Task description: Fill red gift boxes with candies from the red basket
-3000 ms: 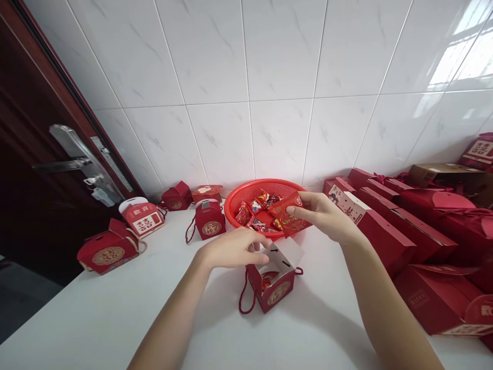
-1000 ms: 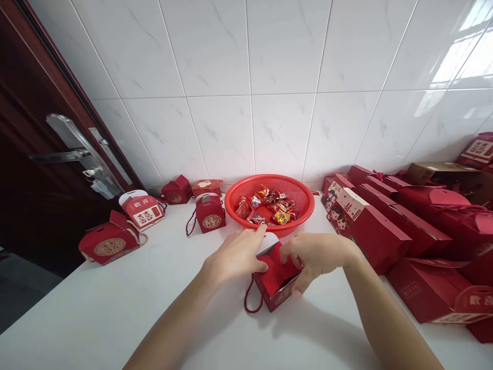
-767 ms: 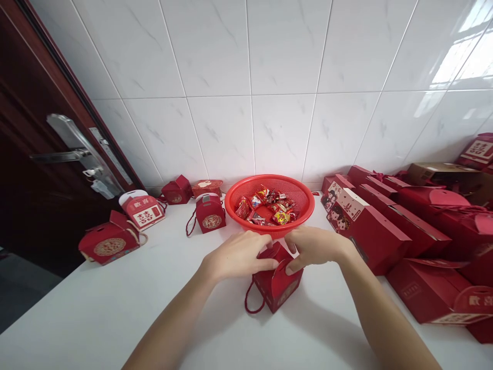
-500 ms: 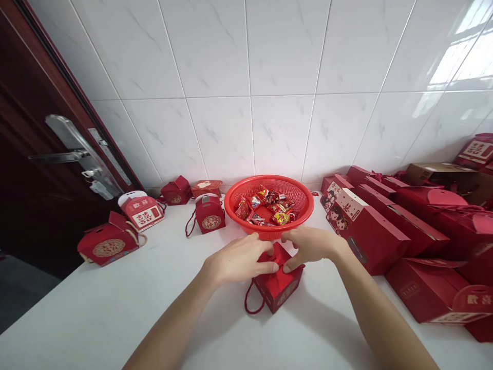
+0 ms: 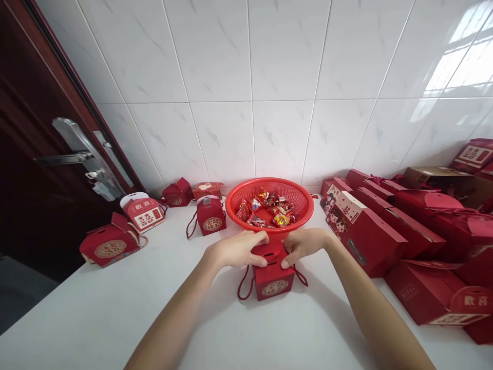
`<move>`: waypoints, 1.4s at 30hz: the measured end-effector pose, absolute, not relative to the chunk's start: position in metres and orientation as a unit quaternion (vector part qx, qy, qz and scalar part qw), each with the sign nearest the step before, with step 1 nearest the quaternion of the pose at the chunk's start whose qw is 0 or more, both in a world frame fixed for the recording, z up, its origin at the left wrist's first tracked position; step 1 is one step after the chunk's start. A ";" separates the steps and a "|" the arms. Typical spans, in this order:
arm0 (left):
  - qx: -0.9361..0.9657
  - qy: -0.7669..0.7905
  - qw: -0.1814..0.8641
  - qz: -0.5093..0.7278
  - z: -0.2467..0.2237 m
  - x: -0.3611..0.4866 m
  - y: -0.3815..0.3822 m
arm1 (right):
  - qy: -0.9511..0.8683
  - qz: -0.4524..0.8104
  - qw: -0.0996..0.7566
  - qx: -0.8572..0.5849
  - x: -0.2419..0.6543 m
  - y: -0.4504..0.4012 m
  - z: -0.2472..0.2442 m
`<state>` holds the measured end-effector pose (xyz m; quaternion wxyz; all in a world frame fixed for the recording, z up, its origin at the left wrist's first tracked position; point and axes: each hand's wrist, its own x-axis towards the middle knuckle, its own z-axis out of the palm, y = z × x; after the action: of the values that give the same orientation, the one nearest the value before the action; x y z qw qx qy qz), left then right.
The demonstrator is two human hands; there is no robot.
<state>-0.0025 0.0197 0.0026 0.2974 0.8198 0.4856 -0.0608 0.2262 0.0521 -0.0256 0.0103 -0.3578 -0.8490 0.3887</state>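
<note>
A small red gift box (image 5: 271,281) with a gold round emblem on its front sits on the white table, its front turned toward me. Two dark red cord handles hang at its sides, and slots show in its top flaps. My left hand (image 5: 239,250) grips the top left, thumb on the upper edge and fingers toward the back. On the opposite side my right hand (image 5: 307,245) holds the top right, thumb pressed on the edge. Just behind the box stands a red plastic basket (image 5: 308,209) with wrapped candies (image 5: 282,220) in it. The far fingertips are partly hidden.
Several small red boxes, among them an emblem box (image 5: 211,218) and a rope-handled box (image 5: 111,247), stand on the left. Many larger red boxes (image 5: 379,241) crowd the right. A tiled wall (image 5: 283,139) rises behind, and a dark door (image 5: 31,185) is at left.
The red box has turned so its front faces me, and its top flaps now lie flatter. Both hands have shifted with it and still hold it. The view has tilted slightly.
</note>
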 end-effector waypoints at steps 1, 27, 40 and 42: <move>0.821 0.484 0.296 -0.063 0.002 -0.003 0.021 | -0.845 0.412 -0.011 -0.341 0.228 0.053 -0.026; 0.677 0.331 0.547 0.364 0.040 -0.018 0.000 | -0.715 0.539 0.289 -0.339 0.248 0.019 0.029; 0.700 0.191 0.588 0.358 0.026 0.006 -0.029 | -0.734 0.449 0.343 -0.377 0.206 -0.012 0.024; 0.702 0.191 0.587 0.354 0.025 0.006 -0.031 | -0.743 0.410 0.344 -0.402 0.202 -0.014 0.024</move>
<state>0.0062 -0.0308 0.0253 0.5871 0.7024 0.1908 0.3544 0.2021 -0.0140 0.0235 0.3438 -0.4016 -0.7431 0.4102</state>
